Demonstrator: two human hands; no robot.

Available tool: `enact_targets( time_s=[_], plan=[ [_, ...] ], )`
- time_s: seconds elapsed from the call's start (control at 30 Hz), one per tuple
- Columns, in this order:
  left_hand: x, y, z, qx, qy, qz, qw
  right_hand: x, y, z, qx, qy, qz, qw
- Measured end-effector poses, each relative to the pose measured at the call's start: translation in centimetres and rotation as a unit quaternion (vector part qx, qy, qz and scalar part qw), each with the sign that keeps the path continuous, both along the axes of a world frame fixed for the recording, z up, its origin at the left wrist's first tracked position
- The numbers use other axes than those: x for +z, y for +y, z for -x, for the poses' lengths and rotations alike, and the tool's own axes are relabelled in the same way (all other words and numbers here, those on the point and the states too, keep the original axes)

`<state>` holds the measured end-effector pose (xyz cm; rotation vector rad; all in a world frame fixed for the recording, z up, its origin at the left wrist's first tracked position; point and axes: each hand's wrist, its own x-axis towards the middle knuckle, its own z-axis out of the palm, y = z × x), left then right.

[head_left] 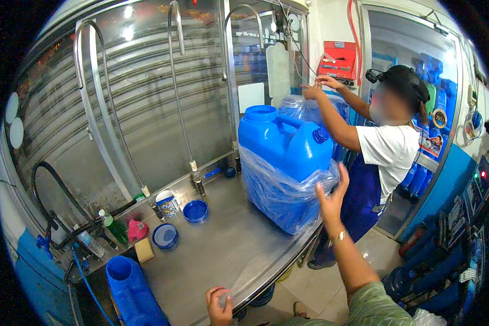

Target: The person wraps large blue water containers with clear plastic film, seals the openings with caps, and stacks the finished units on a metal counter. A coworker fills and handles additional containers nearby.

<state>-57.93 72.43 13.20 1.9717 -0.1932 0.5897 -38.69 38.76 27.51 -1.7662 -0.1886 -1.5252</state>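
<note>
Steel counter [223, 239], cluttered toward 8 o'clock: we see blue bowls [195, 211], yellow sponge [144, 250], green bottle [115, 228]. Second blue jug [133, 296] at 7, co-worker [388, 144] at 2. Our big blue container [282, 144] stands just off centre at 3, clear wrap [274, 193] loose around its lower body. Our right hand [333, 194] at 4 is open beside it, contact unclear; left hand [219, 305] at 6 half-curled, can't tell if gripping.

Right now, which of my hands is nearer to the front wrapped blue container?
Right: your right hand is beside the container; your left hand is farther away, by the near edge of the table.
</note>
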Motion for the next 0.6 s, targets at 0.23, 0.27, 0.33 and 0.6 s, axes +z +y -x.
enact_targets(
  time_s=[0.23,0.27,0.33,0.6],
  plan=[
    [-1.9,1.9,0.6,0.08,-0.009,0.005,0.997,11.6,0.9,-5.1,-0.118,0.183,0.151,0.964],
    [-2.0,1.8,0.6,0.083,-0.015,0.016,0.996,11.8,0.4,-5.7,-0.081,0.177,0.149,0.969],
    [-2.6,1.5,0.5,0.093,-0.025,0.036,0.995,11.7,-1.2,-6.7,-0.004,0.166,0.146,0.975],
    [-2.1,-0.6,0.9,0.1,0.014,0.042,0.994,11.3,-5.0,-9.0,0.037,0.112,0.163,0.98]
  ],
)
